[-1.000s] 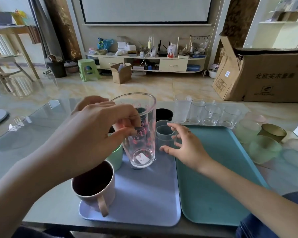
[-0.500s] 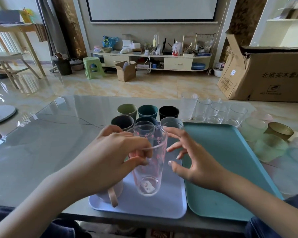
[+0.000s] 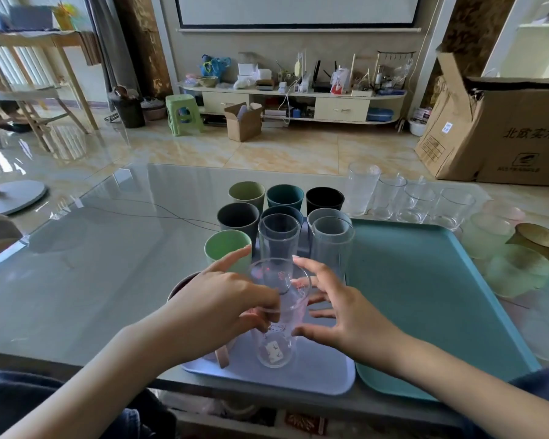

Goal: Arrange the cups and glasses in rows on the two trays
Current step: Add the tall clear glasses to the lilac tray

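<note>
A tall clear glass with pink print (image 3: 274, 346) stands upright near the front of the lilac tray (image 3: 317, 372). My left hand (image 3: 216, 299) grips it at the rim and upper side. My right hand (image 3: 346, 315) is spread beside the glass on its right, fingers apart and holding nothing. A mug with a handle (image 3: 222, 356) is mostly hidden under my left hand. Further back on this tray stand a green cup (image 3: 225, 248), two clear glasses (image 3: 278, 236) and several coloured cups (image 3: 286, 196). The teal tray (image 3: 425, 296) lies to the right with nothing on it.
Several clear glasses (image 3: 390, 194) stand in a line on the glass table beyond the teal tray. Frosted green glasses (image 3: 517, 270) and a gold cup (image 3: 539, 239) sit at the right. The table's front edge is close to my body.
My left hand has brought the printed glass toward me and down onto the front of the lilac tray. My right hand moved along with it, staying beside the glass.
</note>
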A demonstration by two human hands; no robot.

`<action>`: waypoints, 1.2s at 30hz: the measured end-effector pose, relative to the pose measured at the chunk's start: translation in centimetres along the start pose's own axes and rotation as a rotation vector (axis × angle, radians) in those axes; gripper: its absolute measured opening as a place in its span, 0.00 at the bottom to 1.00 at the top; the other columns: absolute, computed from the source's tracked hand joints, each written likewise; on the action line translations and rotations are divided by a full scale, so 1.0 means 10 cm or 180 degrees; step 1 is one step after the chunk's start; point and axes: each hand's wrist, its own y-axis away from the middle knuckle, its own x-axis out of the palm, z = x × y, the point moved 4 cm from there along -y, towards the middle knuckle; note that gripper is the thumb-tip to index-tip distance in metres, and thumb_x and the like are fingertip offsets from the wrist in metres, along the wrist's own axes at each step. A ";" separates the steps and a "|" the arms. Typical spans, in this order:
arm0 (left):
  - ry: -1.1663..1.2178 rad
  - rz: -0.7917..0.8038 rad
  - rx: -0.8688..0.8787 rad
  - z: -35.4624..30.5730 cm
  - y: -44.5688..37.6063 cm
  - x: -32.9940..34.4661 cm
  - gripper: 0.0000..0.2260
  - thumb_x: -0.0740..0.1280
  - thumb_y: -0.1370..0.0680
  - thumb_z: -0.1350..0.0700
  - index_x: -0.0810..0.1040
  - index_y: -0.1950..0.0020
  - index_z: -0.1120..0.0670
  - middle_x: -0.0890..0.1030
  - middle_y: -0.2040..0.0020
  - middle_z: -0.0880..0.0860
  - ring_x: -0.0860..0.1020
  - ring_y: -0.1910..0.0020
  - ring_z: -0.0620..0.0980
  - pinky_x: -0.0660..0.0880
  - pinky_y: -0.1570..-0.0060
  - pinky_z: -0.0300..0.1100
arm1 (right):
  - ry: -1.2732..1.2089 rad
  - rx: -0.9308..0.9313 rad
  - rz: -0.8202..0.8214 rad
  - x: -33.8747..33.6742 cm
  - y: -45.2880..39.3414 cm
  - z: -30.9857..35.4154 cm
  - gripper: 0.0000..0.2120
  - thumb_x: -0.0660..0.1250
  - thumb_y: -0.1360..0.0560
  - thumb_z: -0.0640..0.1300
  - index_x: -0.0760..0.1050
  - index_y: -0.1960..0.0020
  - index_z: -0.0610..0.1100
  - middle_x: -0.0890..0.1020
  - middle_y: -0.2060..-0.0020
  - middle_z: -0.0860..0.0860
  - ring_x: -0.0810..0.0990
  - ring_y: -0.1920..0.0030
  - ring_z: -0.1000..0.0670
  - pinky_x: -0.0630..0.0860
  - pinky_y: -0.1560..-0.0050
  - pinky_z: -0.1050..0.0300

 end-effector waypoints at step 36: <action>0.1366 0.0979 -0.0401 0.12 -0.05 -0.20 0.13 0.73 0.32 0.61 0.82 0.50 0.48 0.80 0.60 0.36 0.77 0.55 0.29 0.70 0.55 0.21 | 0.0498 -0.0235 0.0571 -0.21 0.01 0.16 0.38 0.68 0.28 0.49 0.47 0.31 0.70 0.66 0.37 0.59 0.74 0.42 0.62 0.70 0.38 0.67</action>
